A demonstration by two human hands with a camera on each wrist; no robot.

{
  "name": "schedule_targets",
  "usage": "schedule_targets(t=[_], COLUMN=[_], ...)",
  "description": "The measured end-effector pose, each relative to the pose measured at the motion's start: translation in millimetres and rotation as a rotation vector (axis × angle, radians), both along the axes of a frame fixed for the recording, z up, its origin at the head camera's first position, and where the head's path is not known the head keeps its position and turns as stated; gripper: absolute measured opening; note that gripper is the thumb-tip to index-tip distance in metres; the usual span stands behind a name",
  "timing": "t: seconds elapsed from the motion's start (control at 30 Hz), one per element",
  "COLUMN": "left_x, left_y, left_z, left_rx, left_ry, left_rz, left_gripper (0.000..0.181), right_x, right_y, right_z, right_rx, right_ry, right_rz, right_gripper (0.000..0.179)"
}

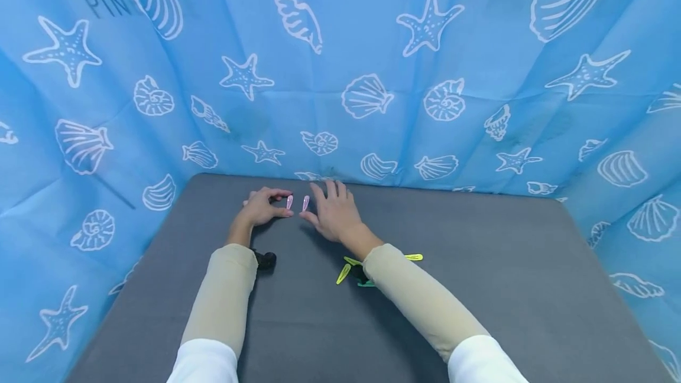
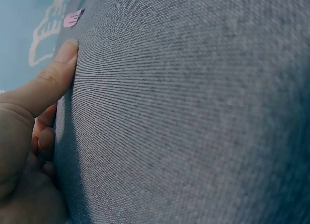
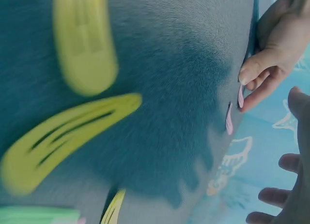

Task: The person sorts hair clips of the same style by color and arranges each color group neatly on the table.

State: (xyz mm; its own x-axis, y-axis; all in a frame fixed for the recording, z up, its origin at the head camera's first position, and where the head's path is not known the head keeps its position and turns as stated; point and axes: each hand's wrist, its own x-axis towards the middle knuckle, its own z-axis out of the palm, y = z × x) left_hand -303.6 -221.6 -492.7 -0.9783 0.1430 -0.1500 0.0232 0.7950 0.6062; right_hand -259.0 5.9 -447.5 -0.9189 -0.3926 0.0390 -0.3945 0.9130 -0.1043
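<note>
Two small pink hair clips lie side by side near the far edge of the grey table. My left hand (image 1: 259, 206) pinches the left pink clip (image 1: 289, 201) lengthwise between thumb and index finger; the right wrist view shows this clip (image 3: 240, 96) between those fingertips. Just to its right lies the other pink clip (image 3: 229, 120). My right hand (image 1: 335, 213) hovers beside that one, fingers spread and thumb apart, holding nothing. In the left wrist view my thumb (image 2: 51, 79) extends toward a pink clip (image 2: 72, 18).
Yellow hair clips (image 1: 343, 273) and a green clip (image 1: 367, 284) lie by a dark object, partly under my right forearm. Another yellow clip (image 1: 413, 257) shows beyond the sleeve. A black item (image 1: 266, 260) sits beside my left forearm. A blue shell-patterned curtain (image 1: 340, 129) stands behind the table.
</note>
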Motion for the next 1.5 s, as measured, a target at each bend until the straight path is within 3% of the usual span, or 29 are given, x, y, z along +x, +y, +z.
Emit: schedule_targets(t=[0.27,0.57,0.93,1.17,1.3,1.5], left_x=[3.1,3.3,1.7,1.5,2.5,4.4], left_y=[-2.3,-0.5,-0.9,-1.0,0.0,1.1], left_z=[1.8,5.0,3.7,3.3,3.9,5.2], left_rx=[-0.003,0.025,0.025,0.017,0.015,0.016], left_ry=[-0.024,-0.008,-0.013,-0.014,-0.009,-0.009], left_rz=[0.007,-0.018,-0.002,0.014,0.009,0.011], left_gripper=[0.064,0.063,0.063,0.061,0.061,0.061], right_x=[26.7,57.8,80.7,87.4,88.2,83.6], right_y=[32.9,90.9,152.8,166.5,167.0,161.8], right_z=[2.9,-8.3,-22.2,-24.6,-25.2,-24.0], right_rx=[0.11,0.023,-0.07,-0.111,-0.132,-0.211], right_ry=[0.064,0.125,0.061,0.014,-0.009,0.025], right_rz=[0.09,0.177,0.211,0.22,0.219,0.28], right_gripper=[0.081,0.081,0.081,0.084,0.073,0.037])
